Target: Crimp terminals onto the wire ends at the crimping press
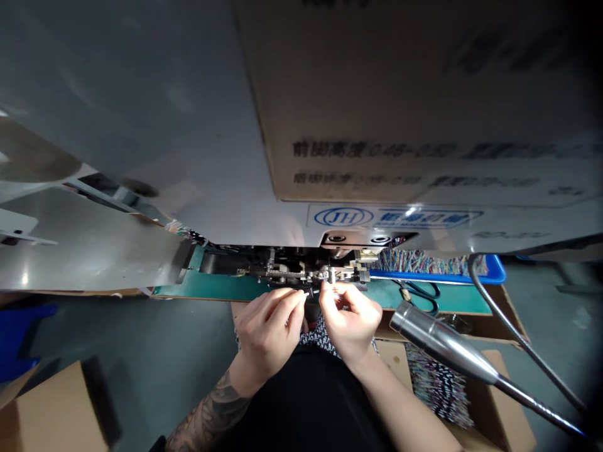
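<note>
Just in front of the metal mechanism [292,274] of a large grey machine [188,125], my two hands are close together but apart. My left hand [271,323] is closed, thumb and forefinger pinched on a small pale piece [306,294] whose kind I cannot make out. My right hand [348,317] also pinches at the edge of the mechanism, its fingertips near the metal parts. What it holds, if anything, is too small to name.
A blue tray [497,270] of multicoloured wires [424,262] lies right on the green table [217,289], near dark-handled scissors [424,292]. A metal lamp [443,342] reaches in at right, over a cardboard box [506,402] with wire bundles [440,386]. Another box [61,414] stands lower left.
</note>
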The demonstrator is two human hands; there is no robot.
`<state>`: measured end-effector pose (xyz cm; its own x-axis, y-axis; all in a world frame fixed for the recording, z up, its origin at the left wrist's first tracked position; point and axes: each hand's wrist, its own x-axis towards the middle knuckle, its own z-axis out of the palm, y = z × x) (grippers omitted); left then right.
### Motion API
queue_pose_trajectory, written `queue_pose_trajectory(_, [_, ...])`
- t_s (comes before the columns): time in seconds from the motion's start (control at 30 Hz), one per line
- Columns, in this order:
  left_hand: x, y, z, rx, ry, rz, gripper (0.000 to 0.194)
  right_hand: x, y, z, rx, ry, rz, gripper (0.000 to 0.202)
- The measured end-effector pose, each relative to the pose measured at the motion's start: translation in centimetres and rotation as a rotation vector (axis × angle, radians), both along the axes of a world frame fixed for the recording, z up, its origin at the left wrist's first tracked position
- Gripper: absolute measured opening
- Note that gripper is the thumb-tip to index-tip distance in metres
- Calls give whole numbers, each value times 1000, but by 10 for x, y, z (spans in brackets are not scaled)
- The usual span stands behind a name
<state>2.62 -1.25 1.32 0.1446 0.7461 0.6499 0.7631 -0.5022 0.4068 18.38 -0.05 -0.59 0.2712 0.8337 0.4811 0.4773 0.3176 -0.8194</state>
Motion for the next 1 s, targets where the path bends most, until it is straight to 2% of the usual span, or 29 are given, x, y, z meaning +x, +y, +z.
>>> queue_pose_trajectory(0.37, [1,3,3,-10,16,21,21,-4,3,-1,-232,190,3,36])
queue_pose_trajectory(0.67, [2,5,3,0,17,39,16,-4,5,-2,-239,214,8,45])
queue_pose_trajectory(0.77, [2,5,1,-9,12,26,15,-2,3,-3,-243,219,22,39])
queue_pose_trajectory(0.83, [1,4,0,-28,-4,15,13,-1,2,-2,-232,222,50,29])
queue_pose_trajectory(0.93, [-1,3,-3,-90,-56,-7,10,4,-2,3,-220,262,108,16])
queue_pose_trajectory(1.0, [-3,2,-4,-151,-106,-53,11,8,-5,7,-269,310,149,15])
